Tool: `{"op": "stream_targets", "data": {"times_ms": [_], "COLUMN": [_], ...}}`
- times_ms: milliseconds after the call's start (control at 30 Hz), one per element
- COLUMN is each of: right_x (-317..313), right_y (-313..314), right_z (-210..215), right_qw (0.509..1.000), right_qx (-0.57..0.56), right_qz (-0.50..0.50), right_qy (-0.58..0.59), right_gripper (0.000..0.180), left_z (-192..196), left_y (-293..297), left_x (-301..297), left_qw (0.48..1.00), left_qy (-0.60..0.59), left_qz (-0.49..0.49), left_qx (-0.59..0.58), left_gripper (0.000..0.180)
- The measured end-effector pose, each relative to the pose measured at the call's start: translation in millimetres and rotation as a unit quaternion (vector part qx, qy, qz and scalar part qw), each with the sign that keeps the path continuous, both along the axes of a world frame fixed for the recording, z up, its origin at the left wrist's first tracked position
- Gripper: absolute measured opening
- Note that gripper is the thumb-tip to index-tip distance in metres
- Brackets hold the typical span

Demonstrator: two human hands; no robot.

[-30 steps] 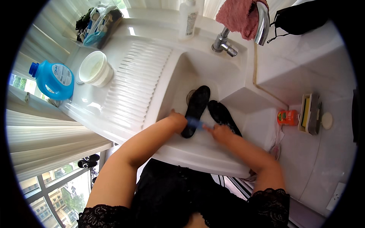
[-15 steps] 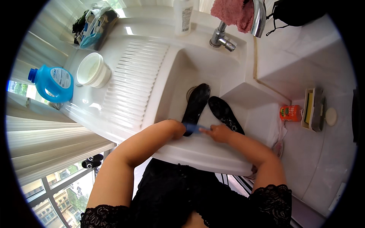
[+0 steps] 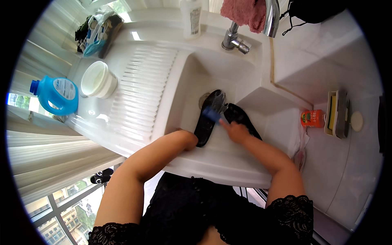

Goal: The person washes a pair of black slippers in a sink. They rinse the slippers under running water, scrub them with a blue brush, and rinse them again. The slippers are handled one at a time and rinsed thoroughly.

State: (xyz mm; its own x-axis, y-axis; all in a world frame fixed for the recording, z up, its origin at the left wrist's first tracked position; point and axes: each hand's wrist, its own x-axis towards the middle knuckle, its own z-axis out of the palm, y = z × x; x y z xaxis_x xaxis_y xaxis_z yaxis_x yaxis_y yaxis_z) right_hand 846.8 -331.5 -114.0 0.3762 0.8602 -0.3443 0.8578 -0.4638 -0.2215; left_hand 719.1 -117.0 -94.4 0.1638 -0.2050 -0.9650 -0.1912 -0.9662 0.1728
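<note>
Inside a white sink point(image 3: 228, 173) with a ribbed washboard point(image 3: 141, 87) alongside, scrubbing appears well short of finished. A black left sole point(image 3: 205, 130) lies on the basin floor, angled away from the person; a black right sole point(image 3: 241, 116) lies close beside it, and whether it has had its turn cannot be told. The person's left hand point(image 3: 188, 140) is at the left sole's near end, its fingers hidden and its grip unclear. The right hand point(image 3: 237, 132) is closed around the handle of a blue brush point(image 3: 211, 114), blurred over the left sole. Pale suds point(image 3: 219, 98) coat the far end, apparently awaiting rinsing.
</note>
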Motion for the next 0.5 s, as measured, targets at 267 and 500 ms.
{"op": "stream_targets", "data": {"times_ms": [267, 500], "right_x": [30.6, -2.0], "right_y": [24.1, 25.2], "right_z": [-18.4, -18.1], "right_qw": [0.985, 0.998], "right_qx": [0.048, 0.048], "right_qz": [-0.161, 0.009], "right_qy": [-0.042, -0.043], "right_gripper": [0.062, 0.063], "left_z": [61.4, 51.4], "left_y": [-1.3, -2.5], "left_x": [14.6, 12.8], "left_qw": [0.996, 0.995], "left_qy": [-0.055, -0.063], "left_qz": [0.060, 0.068], "left_qx": [-0.022, -0.047], "left_gripper": [0.082, 0.072]}}
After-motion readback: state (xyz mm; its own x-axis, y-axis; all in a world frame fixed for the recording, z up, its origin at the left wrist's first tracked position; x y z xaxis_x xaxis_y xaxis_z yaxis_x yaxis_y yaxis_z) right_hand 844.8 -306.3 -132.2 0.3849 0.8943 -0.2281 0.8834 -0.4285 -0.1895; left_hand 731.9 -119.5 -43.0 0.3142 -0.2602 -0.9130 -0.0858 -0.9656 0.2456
